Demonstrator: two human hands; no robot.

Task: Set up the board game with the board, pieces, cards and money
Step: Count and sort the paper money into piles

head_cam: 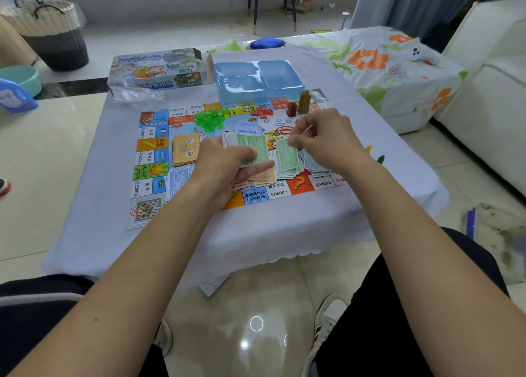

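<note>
Left hand [227, 160] around notes [253, 149], beside houses [209, 119].

multicoloured square game board [148, 160] on pale lavender cloth-covered worktop [256, 234] | green 500 paper notes [254, 149] centre | translucent green plastic houses [209, 119] 11 o'clock | clear blue plastic tray [257, 77] 12 o'clock | orange card stack [185, 150] 9 o'clock

"500" on green banknote [257, 149]

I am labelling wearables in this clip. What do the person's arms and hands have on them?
Nothing shows on them. Both forearms are bare up to the frame's edge, with no sleeves visible. The left hand and the right hand wear no gloves, and no watch, bracelet or ring is visible on the sides that face the camera.
</note>
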